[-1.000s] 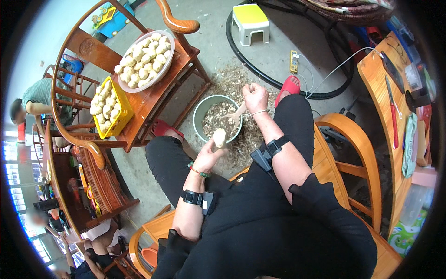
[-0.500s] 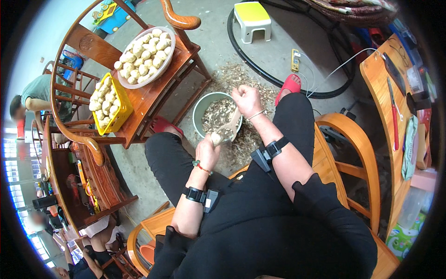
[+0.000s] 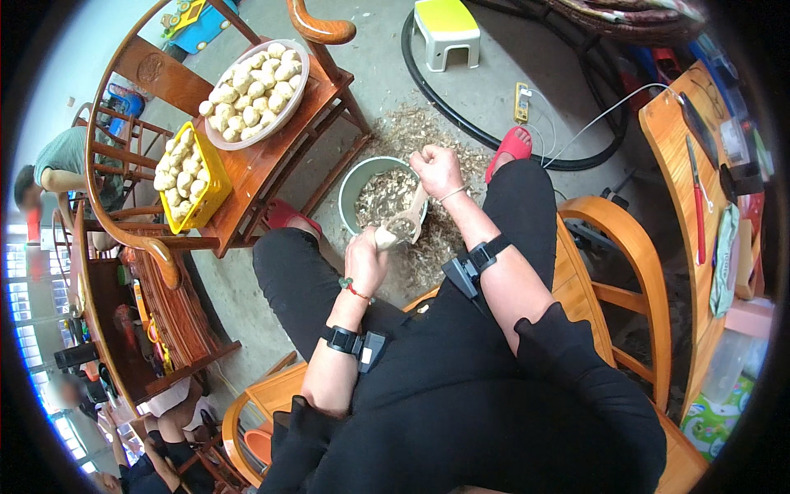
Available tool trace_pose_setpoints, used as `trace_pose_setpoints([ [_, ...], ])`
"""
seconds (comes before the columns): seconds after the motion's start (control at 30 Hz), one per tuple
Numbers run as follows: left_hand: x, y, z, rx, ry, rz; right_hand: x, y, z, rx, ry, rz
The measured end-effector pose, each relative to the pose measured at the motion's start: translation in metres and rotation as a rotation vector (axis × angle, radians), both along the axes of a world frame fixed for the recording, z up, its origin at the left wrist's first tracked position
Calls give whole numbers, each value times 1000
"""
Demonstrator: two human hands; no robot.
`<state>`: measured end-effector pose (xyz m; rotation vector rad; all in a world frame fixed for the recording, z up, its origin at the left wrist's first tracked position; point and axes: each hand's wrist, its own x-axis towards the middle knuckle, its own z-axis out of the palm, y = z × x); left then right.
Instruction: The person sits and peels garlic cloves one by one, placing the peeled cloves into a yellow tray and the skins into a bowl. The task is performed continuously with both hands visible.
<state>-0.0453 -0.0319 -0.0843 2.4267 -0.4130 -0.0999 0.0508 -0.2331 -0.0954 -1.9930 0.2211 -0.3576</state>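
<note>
My left hand [image 3: 364,257] is closed around a pale, peeled root vegetable [image 3: 384,238], one end of which pokes past my fingers. My right hand [image 3: 438,170] grips the handle of a beige Y-shaped peeler [image 3: 417,206]; its forked head lies close to the vegetable, though contact is hard to tell. Both hands are over or beside a pale green bucket [image 3: 346,200] between my legs, partly filled with brown and whitish peelings [image 3: 383,193].
At left, a wooden armchair [image 3: 239,185] bears a white basin [image 3: 304,90] and yellow basket [image 3: 216,196] of similar pale vegetables. Peelings litter the floor around the bucket. A stool [image 3: 448,37], black hose [image 3: 411,78] and power strip [image 3: 522,103] lie ahead; a knife [image 3: 700,222] rests on the right-hand table.
My left hand and the vegetable have shifted slightly upward in the picture, with the vegetable showing more upright. My right hand has moved up a little, still holding the peeler.
</note>
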Motion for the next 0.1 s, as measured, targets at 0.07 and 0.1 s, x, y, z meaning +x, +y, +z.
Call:
trace_pose_setpoints([
  [0.07, -1, -1, -2, -83, 95, 30, 2, -2, -5, -93, 6, -75],
  [0.1, 1, -1, -1, -82, 91, 27, 4, -3, -5, -139, 7, -117],
])
